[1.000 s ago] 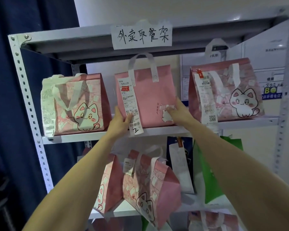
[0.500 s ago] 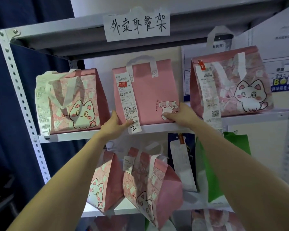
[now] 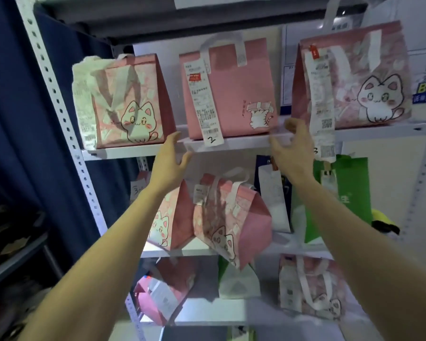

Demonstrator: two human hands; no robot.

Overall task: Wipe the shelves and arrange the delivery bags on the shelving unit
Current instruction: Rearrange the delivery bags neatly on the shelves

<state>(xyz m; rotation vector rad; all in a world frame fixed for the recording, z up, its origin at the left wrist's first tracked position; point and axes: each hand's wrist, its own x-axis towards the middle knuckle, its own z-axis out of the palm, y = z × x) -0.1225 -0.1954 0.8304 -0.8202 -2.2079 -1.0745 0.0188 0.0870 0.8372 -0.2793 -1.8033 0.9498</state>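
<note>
Status: middle pink bag (image 3: 231, 89) upright on upper shelf (image 3: 133, 151). left hand (image 3: 170, 161) at its 7 o'clock, right hand (image 3: 293, 148) at 5, both spread, holding nothing. Suggest: even gaps, receipt (image 3: 204, 102) facing out, then straighten leaning bag (image 3: 231, 217) at 6 o'clock.

Upper shelf (image 3: 244, 143): left bag (image 3: 130, 104), middle bag (image 3: 231, 89) and right bag (image 3: 354, 77) stand in a row, apart. Left hand (image 3: 169, 163) is before the left-middle gap, at the shelf edge. Right hand (image 3: 293, 153) is before the middle-right gap. Next shelf down (image 3: 182, 252) carries four bags side by side, and the lowest shelf (image 3: 219, 313) carries three.
</note>
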